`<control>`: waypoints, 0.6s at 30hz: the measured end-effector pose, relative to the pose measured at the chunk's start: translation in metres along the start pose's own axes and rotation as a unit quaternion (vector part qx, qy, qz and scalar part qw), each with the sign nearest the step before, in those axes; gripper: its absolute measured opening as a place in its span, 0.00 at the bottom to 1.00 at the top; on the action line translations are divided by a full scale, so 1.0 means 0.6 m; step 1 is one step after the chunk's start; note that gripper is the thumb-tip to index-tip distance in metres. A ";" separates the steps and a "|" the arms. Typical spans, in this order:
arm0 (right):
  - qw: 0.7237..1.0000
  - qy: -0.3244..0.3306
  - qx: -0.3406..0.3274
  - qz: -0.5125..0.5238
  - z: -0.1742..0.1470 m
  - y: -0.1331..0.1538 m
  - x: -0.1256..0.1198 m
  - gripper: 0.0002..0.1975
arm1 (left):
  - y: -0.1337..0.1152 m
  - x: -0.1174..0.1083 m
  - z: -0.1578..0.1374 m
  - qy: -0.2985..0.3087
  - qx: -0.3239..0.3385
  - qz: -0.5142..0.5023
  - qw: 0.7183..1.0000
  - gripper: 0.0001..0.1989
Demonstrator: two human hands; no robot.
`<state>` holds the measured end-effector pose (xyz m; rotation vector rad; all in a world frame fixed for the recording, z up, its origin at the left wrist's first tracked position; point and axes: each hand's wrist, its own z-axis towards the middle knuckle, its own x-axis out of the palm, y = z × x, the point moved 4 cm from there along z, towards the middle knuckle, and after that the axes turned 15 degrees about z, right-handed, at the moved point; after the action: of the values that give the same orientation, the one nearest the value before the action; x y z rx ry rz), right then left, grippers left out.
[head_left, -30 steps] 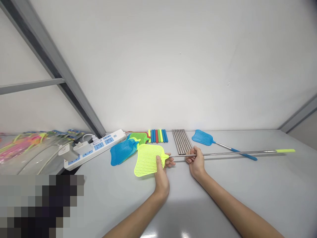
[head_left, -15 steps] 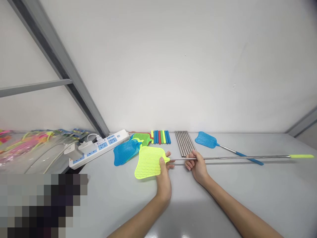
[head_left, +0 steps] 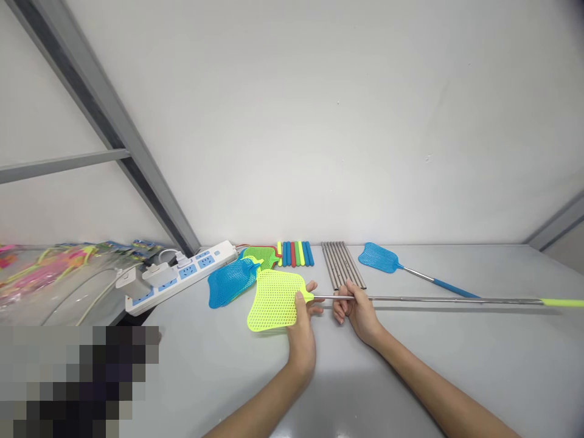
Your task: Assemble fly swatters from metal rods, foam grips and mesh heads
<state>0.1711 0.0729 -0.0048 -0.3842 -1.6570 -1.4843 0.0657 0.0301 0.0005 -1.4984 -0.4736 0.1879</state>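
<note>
- The grey table (head_left: pixel 410 377) fills the lower half of the view, with a white wall behind it and a grey metal frame (head_left: pixel 114 134) slanting up at ten o'clock.
- A clear plastic bag of bright goods (head_left: pixel 50 280) lies at nine o'clock, just beside a white power strip (head_left: pixel 182 275) with plugs in it.
- The long yellow fly swatter (head_left: pixel 274 299) lies across the middle; its metal rod (head_left: pixel 433 299) runs out toward three o'clock and ends in a yellow grip (head_left: pixel 563 302) at the picture's edge. The rod looks drawn out to nearly its full length, and head, rod and grip appear joined.
- A finished blue fly swatter (head_left: pixel 381 258) lies at one o'clock of the hands, apart from them.
- Loose blue and green mesh heads (head_left: pixel 230 283) sit stacked at eleven o'clock, touching the yellow head; judging by these, more swatters remain unbuilt.
- A row of bare metal rods (head_left: pixel 342 264) and a row of coloured grips (head_left: pixel 295 253) lie at twelve o'clock, unused.
- The left hand (head_left: pixel 303 319) pinches the yellow head at its neck.
- The right hand (head_left: pixel 356 307) is closed around the rod just beside the neck; the two hands are near but not touching.
</note>
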 end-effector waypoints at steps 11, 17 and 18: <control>0.998 0.016 0.036 -0.051 0.000 -0.010 0.006 0.24 | 0.001 -0.003 0.009 -0.008 -0.036 -0.032 0.999 0.17; 0.996 0.030 0.043 -0.068 0.002 -0.011 0.004 0.23 | 0.006 -0.002 0.012 -0.018 -0.054 -0.055 0.997 0.19; 0.995 0.032 0.046 -0.076 0.002 -0.012 0.004 0.23 | 0.007 -0.002 0.012 -0.017 -0.061 -0.064 0.996 0.20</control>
<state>0.1641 0.0714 -0.0079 -0.1603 -1.7277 -1.5083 0.0626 0.0363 -0.0040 -1.5792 -0.6165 0.0849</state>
